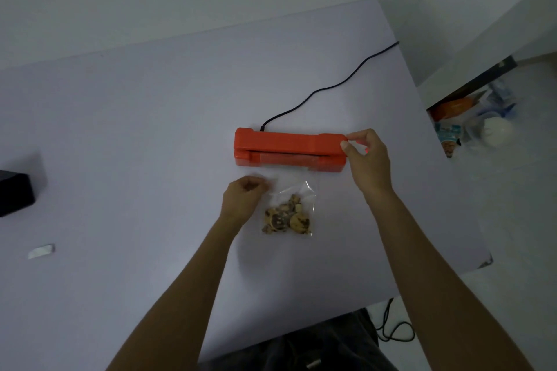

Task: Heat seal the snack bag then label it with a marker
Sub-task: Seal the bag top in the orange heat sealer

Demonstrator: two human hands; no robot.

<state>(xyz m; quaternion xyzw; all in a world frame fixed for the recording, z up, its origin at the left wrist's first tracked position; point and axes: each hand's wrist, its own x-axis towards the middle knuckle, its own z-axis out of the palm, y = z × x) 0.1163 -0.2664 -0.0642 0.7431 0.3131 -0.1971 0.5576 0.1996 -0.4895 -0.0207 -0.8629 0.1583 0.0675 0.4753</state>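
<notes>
On my desk (150, 129) I count one orange heat sealer (289, 149) with one black cord (328, 88), and one clear snack bag (291, 208) holding several cookie pieces, too jumbled to number. One black box (15, 194) sits at the left edge, one small white strip (41, 251) lies nearby. My two hands: left (244, 194), right (366, 156).

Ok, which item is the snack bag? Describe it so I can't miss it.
Find the orange heat sealer mid-table, black cord trailing behind. The snack bag lies directly in front, its top edge in the sealer's slot. It is the only clear pouch, cookie pieces inside, with the left hand at its corner.
</notes>
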